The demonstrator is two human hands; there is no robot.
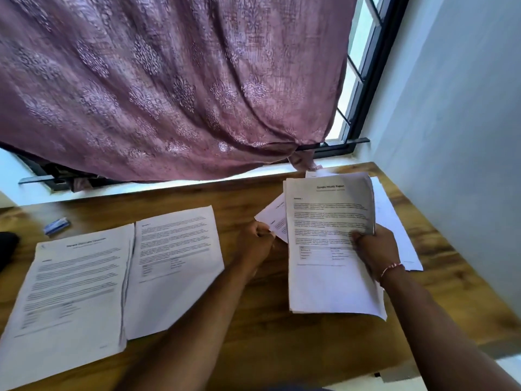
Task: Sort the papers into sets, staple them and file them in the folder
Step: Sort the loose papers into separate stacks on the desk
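the right hand (375,246) grips the unsorted stack (329,235) at its right edge, thumb curled over the top page; the stack's long axis runs 12 to 6. the left hand (256,241), fingers curled, pinches the corner of a single sheet (272,218) poking out from behind the stack toward 10 o'clock. the title-page pile (76,289) and the text-page pile (174,263) lie on the wooden table (282,334) at 9 o'clock of that hand, so the left hand is nearer and would likely carry the sheet leftward.
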